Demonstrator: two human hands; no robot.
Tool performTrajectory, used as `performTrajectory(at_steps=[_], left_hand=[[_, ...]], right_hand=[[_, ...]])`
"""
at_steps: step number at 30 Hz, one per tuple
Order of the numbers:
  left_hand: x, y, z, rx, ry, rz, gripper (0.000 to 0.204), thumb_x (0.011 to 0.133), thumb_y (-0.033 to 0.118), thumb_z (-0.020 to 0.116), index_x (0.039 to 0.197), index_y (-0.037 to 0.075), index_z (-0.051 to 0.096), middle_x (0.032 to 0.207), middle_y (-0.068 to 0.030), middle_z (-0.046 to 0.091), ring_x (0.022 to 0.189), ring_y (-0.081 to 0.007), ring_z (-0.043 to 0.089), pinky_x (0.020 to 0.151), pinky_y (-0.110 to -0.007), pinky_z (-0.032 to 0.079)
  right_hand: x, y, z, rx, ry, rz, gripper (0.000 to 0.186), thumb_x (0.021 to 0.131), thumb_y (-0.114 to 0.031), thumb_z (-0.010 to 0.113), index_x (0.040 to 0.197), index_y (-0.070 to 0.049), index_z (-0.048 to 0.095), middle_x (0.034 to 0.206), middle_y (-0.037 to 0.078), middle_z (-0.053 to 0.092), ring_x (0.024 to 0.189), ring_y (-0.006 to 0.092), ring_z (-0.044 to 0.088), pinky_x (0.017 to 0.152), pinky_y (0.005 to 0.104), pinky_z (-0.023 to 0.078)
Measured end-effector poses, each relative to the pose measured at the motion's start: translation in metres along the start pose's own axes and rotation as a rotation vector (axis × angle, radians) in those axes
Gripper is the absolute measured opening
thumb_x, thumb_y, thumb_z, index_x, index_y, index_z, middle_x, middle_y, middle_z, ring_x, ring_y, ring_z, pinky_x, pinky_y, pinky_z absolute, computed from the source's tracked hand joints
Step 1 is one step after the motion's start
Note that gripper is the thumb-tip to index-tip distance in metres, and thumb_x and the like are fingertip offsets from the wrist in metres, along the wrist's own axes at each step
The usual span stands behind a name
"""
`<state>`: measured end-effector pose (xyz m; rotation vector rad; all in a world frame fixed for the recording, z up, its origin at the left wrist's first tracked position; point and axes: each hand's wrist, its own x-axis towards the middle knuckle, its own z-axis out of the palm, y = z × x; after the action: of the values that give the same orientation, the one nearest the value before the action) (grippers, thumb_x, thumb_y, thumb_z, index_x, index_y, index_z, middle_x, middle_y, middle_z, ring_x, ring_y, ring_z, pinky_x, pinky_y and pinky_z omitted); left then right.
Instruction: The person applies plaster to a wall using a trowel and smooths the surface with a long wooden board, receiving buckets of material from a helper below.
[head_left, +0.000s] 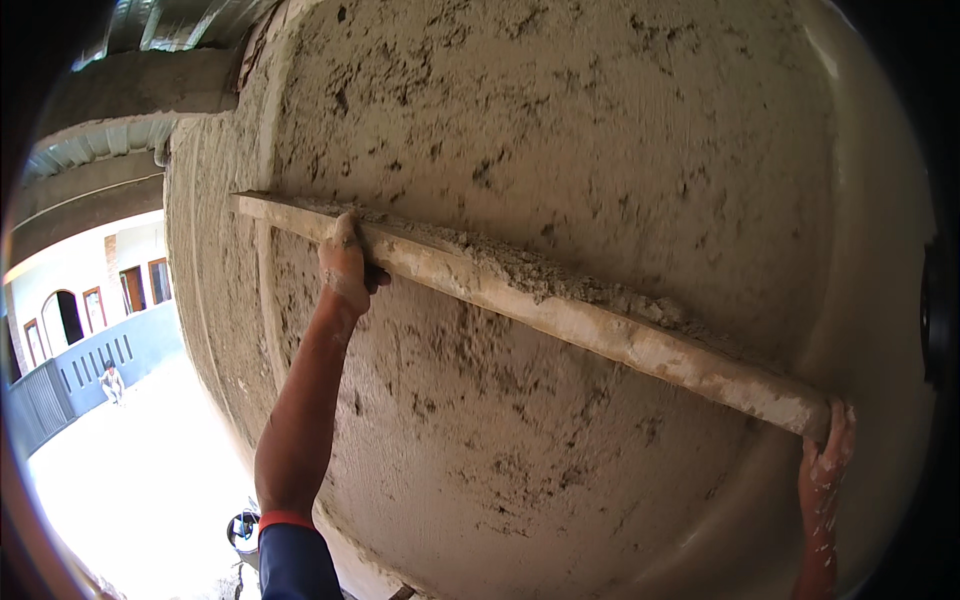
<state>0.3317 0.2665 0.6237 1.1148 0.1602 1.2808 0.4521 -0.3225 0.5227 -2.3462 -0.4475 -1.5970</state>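
A long, mortar-smeared straightedge point(560, 310) lies across the wet, rough-plastered wall point(500, 430), sloping down from upper left to lower right. My left hand point(345, 265) is wrapped round it toward its left end. At the far right end my right hand point(830, 435), spotted with mortar, grips the bar; part of its fingers is hidden behind the end. Scraped-up wet mortar point(530, 272) is heaped along the upper edge, thickest around the middle. Above and below the bar, the plaster surface is pitted and uneven.
A vertical plaster band point(268, 300) runs along the wall's left side. Low on the left stands a bucket point(243, 530). Outside, a person point(112, 383) sits by a grey-blue fence wall point(90, 365). Concrete beams point(140, 85) and metal roofing are overhead at left.
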Motion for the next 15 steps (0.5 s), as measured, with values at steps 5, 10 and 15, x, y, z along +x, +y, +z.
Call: performTrajectory(at_steps=[5,10,15], left_hand=[[0.070,0.099,0.066,0.028,-0.009,-0.005,0.037,0.085,0.042,0.047,0.085,0.005,0.050,0.055,-0.0071,0.052,0.033,-0.0186,0.049,0.028,-0.028,0.036],[0.148,0.177,0.097,0.006,0.008,-0.006,0.035,0.084,0.043,0.049,0.084,0.008,0.051,0.057,-0.0059,0.053,0.034,-0.0193,0.050,0.028,-0.029,0.040],[0.195,0.230,0.137,0.016,0.019,0.017,0.035,0.086,0.043,0.047,0.082,0.009,0.050,0.056,-0.0057,0.052,0.034,-0.0190,0.049,0.028,-0.028,0.040]], right_hand=[[0.115,-0.027,-0.040,0.003,-0.013,0.148,0.061,0.080,0.001,0.057,0.134,-0.006,0.032,0.134,0.027,0.031,0.127,0.0432,0.029,0.101,0.0521,0.032],[0.231,-0.045,-0.068,-0.029,0.150,0.018,0.056,0.081,0.001,0.055,0.132,-0.005,0.036,0.133,0.024,0.037,0.125,0.0408,0.034,0.101,0.0487,0.034],[0.321,-0.052,-0.094,-0.095,0.251,-0.066,0.056,0.080,0.000,0.057,0.132,-0.006,0.037,0.130,0.021,0.041,0.123,0.0384,0.037,0.100,0.0451,0.036]])
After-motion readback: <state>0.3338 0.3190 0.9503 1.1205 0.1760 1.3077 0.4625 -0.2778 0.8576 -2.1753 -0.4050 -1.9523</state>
